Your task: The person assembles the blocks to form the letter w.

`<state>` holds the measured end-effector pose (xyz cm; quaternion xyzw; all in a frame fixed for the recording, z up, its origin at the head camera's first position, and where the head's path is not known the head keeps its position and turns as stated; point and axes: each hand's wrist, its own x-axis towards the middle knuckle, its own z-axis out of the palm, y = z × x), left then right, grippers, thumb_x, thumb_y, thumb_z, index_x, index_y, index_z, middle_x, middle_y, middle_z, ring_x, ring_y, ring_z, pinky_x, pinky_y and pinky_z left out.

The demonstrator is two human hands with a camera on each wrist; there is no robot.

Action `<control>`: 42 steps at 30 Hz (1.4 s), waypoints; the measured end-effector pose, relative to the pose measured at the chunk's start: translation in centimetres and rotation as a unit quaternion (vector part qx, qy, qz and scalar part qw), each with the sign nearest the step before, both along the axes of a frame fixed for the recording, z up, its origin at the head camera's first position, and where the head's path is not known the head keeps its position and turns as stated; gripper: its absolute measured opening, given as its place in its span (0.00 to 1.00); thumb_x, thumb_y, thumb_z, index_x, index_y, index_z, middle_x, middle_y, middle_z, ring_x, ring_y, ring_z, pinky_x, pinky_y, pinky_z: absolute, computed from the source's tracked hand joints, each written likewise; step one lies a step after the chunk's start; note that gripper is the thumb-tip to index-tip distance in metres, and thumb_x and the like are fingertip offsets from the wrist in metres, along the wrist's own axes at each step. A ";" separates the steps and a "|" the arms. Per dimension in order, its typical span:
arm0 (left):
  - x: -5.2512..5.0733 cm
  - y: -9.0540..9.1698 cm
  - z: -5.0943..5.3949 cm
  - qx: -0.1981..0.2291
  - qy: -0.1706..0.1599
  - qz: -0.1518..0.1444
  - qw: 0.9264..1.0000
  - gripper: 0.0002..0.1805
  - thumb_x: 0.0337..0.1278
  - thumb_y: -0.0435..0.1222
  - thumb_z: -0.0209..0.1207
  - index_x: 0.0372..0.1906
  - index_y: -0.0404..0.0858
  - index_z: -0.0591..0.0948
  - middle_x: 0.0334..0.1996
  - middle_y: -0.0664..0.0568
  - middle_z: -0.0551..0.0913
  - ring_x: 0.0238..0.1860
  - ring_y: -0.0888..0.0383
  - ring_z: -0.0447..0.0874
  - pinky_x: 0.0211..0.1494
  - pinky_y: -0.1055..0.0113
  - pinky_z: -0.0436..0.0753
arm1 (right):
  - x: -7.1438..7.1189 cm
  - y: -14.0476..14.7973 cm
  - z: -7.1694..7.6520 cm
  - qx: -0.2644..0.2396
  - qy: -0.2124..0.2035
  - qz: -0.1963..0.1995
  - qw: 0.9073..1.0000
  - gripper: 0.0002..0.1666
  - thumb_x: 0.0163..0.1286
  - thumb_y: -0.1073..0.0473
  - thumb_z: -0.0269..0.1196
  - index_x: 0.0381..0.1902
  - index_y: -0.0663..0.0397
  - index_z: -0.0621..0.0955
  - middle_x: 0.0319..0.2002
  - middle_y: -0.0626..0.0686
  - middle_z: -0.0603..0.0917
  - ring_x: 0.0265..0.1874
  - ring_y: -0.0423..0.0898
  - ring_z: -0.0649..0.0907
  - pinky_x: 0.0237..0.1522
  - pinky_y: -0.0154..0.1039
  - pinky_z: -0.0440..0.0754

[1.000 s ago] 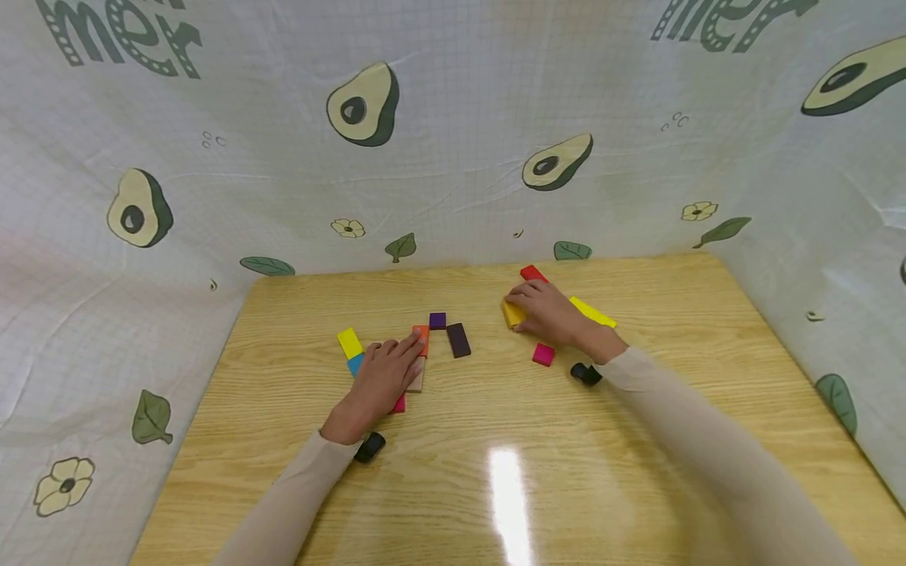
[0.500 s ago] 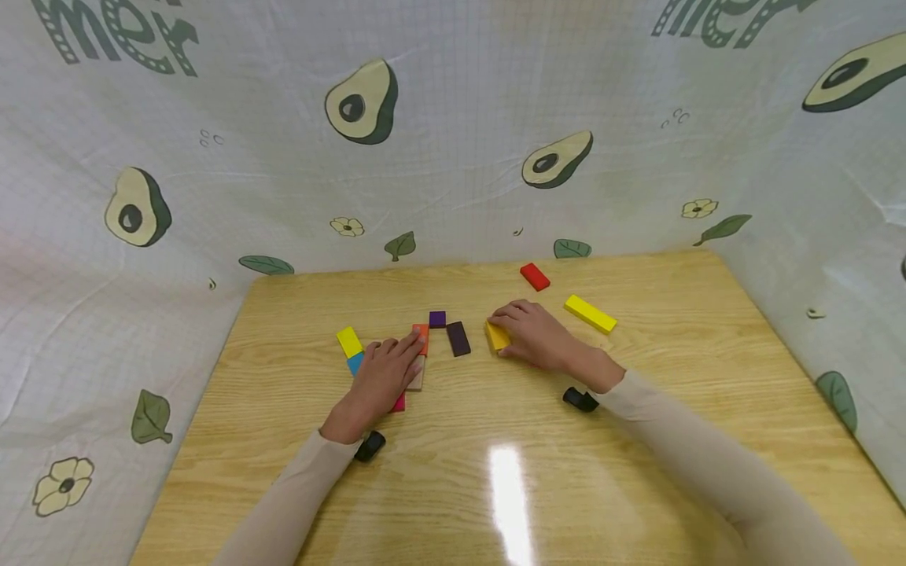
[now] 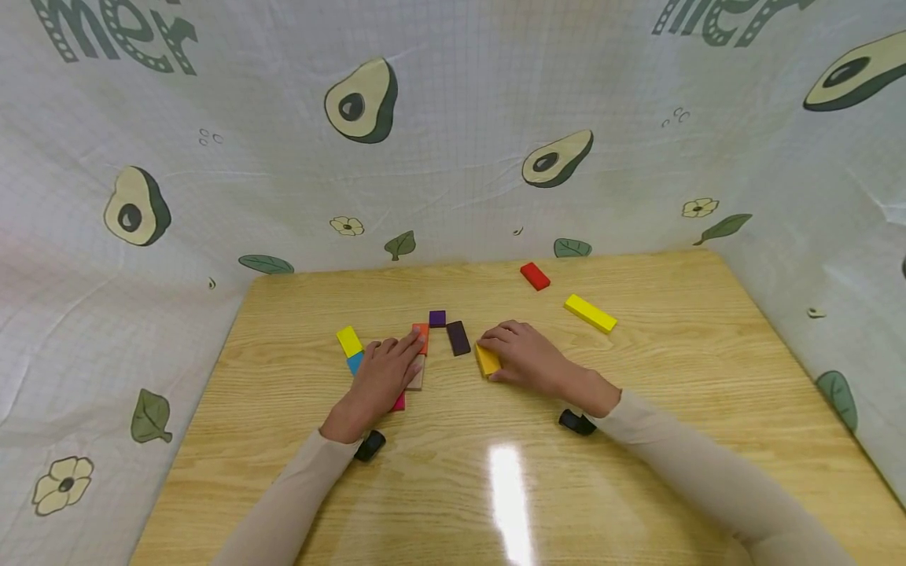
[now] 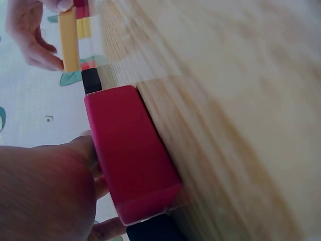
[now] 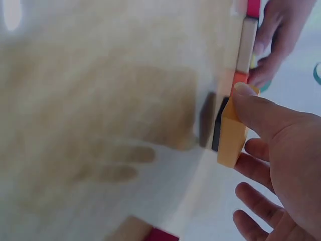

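My right hand (image 3: pixel 531 358) grips an amber block (image 3: pixel 487 360) between thumb and fingers, to the right of a dark brown block (image 3: pixel 458 338). The right wrist view shows the thumb pressed on the amber block (image 5: pixel 232 133). My left hand (image 3: pixel 382 377) rests over a group of blocks, its extended fingers touching an orange block (image 3: pixel 423 334). Below the orange one lie a beige block (image 3: pixel 416 374) and a crimson block (image 3: pixel 399 402), partly covered by the hand. The crimson block (image 4: pixel 130 150) fills the middle of the left wrist view. Yellow (image 3: pixel 350 342) and blue (image 3: pixel 355 362) blocks sit left of the fingers.
A small purple block (image 3: pixel 437 318) lies beside the orange one. Farther back on the wooden table (image 3: pixel 637 291) are a red block (image 3: pixel 535 276) and a long yellow block (image 3: pixel 591 313). A patterned white cloth (image 3: pixel 453 157) hangs behind the table.
My right hand has moved left and nearer to me with the amber block, towards the dark brown one. A small crimson block on the right is now hidden under that arm. The left hand stays put.
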<state>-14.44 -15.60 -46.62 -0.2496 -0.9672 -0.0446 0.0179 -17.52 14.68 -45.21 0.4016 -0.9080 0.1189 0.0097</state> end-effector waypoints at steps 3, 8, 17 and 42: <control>0.0 0.0 0.0 0.002 0.000 -0.001 1.000 0.27 0.83 0.43 0.53 0.78 0.38 0.72 0.78 0.45 0.71 0.66 0.42 0.76 0.70 0.41 0.71 | 0.6 -0.3 -0.2 -0.009 -0.003 0.013 1.000 0.36 0.68 0.46 0.75 0.67 0.60 0.82 0.63 0.56 0.83 0.65 0.57 0.78 0.70 0.56 0.74; 0.0 -0.1 -0.1 0.006 -0.006 0.000 1.000 0.28 0.83 0.43 0.53 0.79 0.38 0.72 0.78 0.45 0.70 0.67 0.41 0.75 0.70 0.41 0.71 | 1.4 -0.7 -0.3 -0.019 -0.006 0.024 1.000 0.35 0.69 0.46 0.74 0.68 0.59 0.81 0.64 0.55 0.83 0.66 0.57 0.77 0.70 0.56 0.74; -0.1 0.0 -0.1 0.000 -0.008 0.002 1.000 0.28 0.84 0.44 0.52 0.79 0.39 0.72 0.79 0.46 0.70 0.67 0.42 0.75 0.71 0.41 0.70 | 2.1 -1.5 -0.2 -0.008 -0.002 0.044 0.999 0.35 0.71 0.47 0.73 0.69 0.60 0.80 0.65 0.57 0.82 0.67 0.57 0.76 0.71 0.55 0.73; 0.1 0.1 0.3 -0.015 0.009 0.000 1.000 0.28 0.83 0.44 0.53 0.78 0.39 0.73 0.76 0.45 0.73 0.66 0.42 0.75 0.70 0.41 0.71 | 1.7 -2.7 -0.5 0.038 0.052 0.048 0.997 0.29 0.73 0.46 0.71 0.64 0.57 0.85 0.62 0.57 0.83 0.64 0.56 0.78 0.71 0.52 0.74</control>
